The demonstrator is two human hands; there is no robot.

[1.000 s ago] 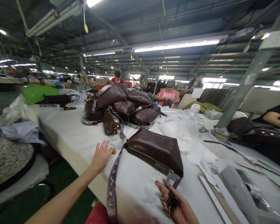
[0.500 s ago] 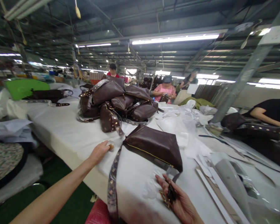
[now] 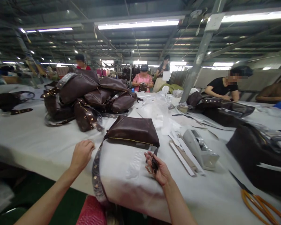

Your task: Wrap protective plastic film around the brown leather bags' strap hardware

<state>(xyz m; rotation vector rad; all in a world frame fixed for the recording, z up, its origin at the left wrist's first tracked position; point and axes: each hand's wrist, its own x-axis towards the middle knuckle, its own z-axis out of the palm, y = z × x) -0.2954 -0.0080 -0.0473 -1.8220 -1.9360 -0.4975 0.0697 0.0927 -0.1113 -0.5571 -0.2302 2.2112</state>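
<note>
A dark brown leather bag (image 3: pixel 133 129) with a gold zipper lies on the white-covered table. My right hand (image 3: pixel 162 173) grips the buckle end of its strap (image 3: pixel 155 165); a gold-coloured buckle (image 3: pixel 149 169) hangs at the fingers. From the bag's left corner a studded strap (image 3: pixel 97 175), wrapped in clear film, runs over the table's front edge. My left hand (image 3: pixel 81 154) is closed just left of that strap, near the tabletop. Whatever sits in its fingers is hidden by the hand.
Several similar bags (image 3: pixel 81 89) are heaped at the back left. On the right are a grey tape dispenser (image 3: pixel 200 150), card strips (image 3: pixel 184 157), orange-handled scissors (image 3: pixel 259 203) and a large dark bag (image 3: pixel 255 153). A co-worker (image 3: pixel 222 84) bends over the table there.
The view has swung right, bringing the scissors and more of the right side into sight. A small round tan-and-clear thing at my left fingers is now hidden. My right hand keeps the strap end.
</note>
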